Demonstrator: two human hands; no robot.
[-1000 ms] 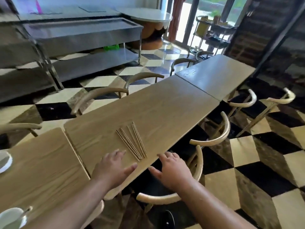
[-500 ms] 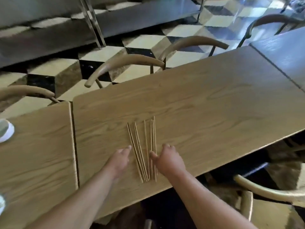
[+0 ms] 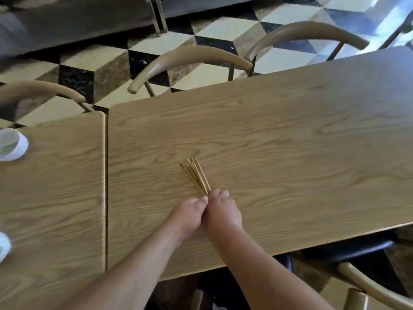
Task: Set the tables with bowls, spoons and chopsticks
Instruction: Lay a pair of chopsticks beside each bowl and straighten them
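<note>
Several light wooden chopsticks point(image 3: 196, 176) lie gathered in one bundle on the middle wooden table point(image 3: 279, 142), their far tips fanned slightly. My left hand point(image 3: 188, 214) and my right hand point(image 3: 222, 212) press together around the near ends of the bundle, fingers closed on it. The near ends are hidden under my fingers. A white bowl point(image 3: 11, 144) sits on the left table point(image 3: 55, 198), and the rim of a second white bowl point(image 3: 3, 246) shows at the left edge.
A narrow gap point(image 3: 106, 186) separates the two tables. Curved wooden chair backs point(image 3: 190, 61) stand along the far side, and another chair point(image 3: 368, 285) is at the near right. Checkered floor point(image 3: 223, 34) and a metal shelf base lie beyond.
The chopsticks, spread loosely on the table before, are now pushed together into one bundle. Both hands have closed in from either side onto their near ends. The view has tilted down.
</note>
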